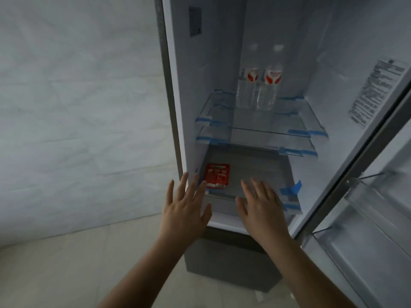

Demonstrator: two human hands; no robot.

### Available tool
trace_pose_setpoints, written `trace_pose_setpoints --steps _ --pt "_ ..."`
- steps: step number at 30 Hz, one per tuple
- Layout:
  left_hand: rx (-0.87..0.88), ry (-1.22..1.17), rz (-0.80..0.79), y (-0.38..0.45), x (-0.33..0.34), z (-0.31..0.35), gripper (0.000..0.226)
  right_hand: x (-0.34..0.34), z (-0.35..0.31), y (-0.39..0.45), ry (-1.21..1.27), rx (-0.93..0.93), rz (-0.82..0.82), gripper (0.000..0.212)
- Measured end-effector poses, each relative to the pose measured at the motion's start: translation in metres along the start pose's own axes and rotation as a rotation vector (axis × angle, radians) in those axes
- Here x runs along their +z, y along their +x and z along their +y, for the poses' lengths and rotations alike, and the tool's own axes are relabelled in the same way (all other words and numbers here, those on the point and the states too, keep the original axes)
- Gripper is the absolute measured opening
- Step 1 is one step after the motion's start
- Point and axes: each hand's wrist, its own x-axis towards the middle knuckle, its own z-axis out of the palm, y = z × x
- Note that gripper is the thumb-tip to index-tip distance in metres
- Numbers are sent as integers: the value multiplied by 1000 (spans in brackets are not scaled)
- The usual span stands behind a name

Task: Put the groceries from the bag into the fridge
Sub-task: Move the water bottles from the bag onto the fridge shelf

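Observation:
The fridge [191, 90] stands open in front of me. Two clear water bottles [258, 85] with red and white labels stand upright at the back of the upper glass shelf [266, 123]. A flat red packet [216, 176] lies at the left of the bottom shelf [262, 174]. My left hand [185, 210] hovers just in front of that shelf's left end, fingers spread, holding nothing. My right hand [261, 207] is beside it, in front of the shelf's middle, also spread and empty. No bag is in view.
A second glass shelf [262, 144] sits close under the upper one, with blue tape on the shelf corners. The fridge door [364, 196] hangs open at the right with clear door bins. A pale tiled wall and floor lie to the left.

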Motion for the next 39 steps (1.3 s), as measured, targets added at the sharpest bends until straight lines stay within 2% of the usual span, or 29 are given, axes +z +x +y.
trace_pose_setpoints --steps 7,11,15,19,24,32,39 --pt "-164 -5 29 -73 -12 -49 71 8 -51 -17 -17 -182 -52 70" --pt "-258 -9 49 -112 -21 -86 88 14 -102 -24 27 -293 -86 72" --pt "-381 -2 35 -159 -25 -131 76 23 -165 -39 47 -403 -102 62" --pt "-538 -43 56 -217 -30 -183 74 32 -238 -60 44 -519 -141 78" --pt "-736 -18 49 -302 -43 -253 78 43 -324 -88 47 -666 -180 82" --pt "-906 -16 107 -400 -61 -319 75 52 -453 -133 62 -884 -170 80" --pt "-1055 29 107 -448 -66 -368 76 56 -539 -140 80 -1078 -165 78"
